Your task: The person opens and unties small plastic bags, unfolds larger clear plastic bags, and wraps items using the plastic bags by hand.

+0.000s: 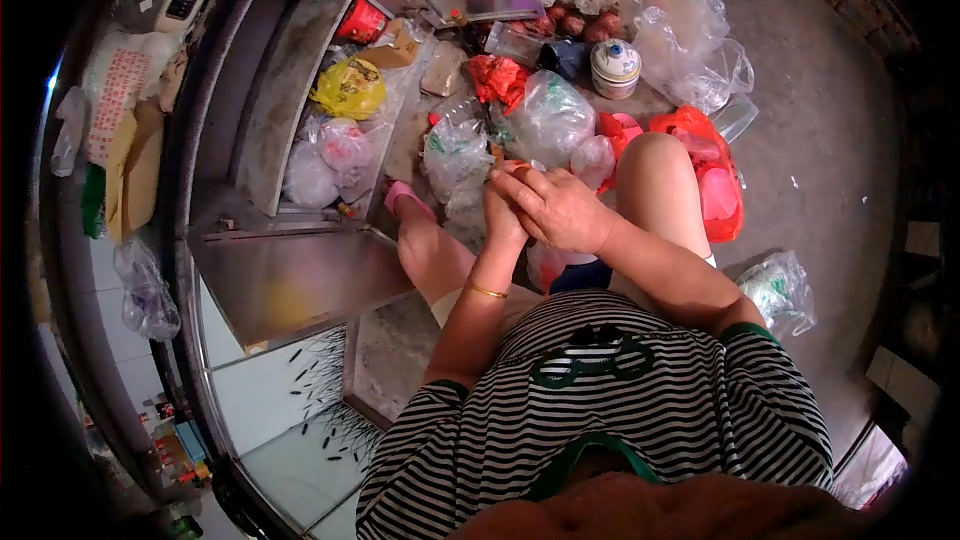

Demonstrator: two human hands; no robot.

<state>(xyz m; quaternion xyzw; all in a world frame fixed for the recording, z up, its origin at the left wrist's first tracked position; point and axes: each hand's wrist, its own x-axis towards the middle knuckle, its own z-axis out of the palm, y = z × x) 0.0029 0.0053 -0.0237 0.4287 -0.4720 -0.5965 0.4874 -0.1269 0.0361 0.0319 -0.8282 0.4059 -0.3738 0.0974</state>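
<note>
Both hands meet in front of my body, above the knees. My right hand lies over my left hand, its fingers bent across the left one's fingers. Something small and dark shows at the fingertips, too small to name. A gold bracelet circles my left wrist. Just beyond the hands are a clear plastic bag, another clear bag with green print and a red bag. A white lidded jar stands farther out.
An open cabinet at the left holds a yellow bag and pinkish-white bags; its door swings out low. Red bags lie right of my knee, clear bags beyond. A counter with packages runs far left.
</note>
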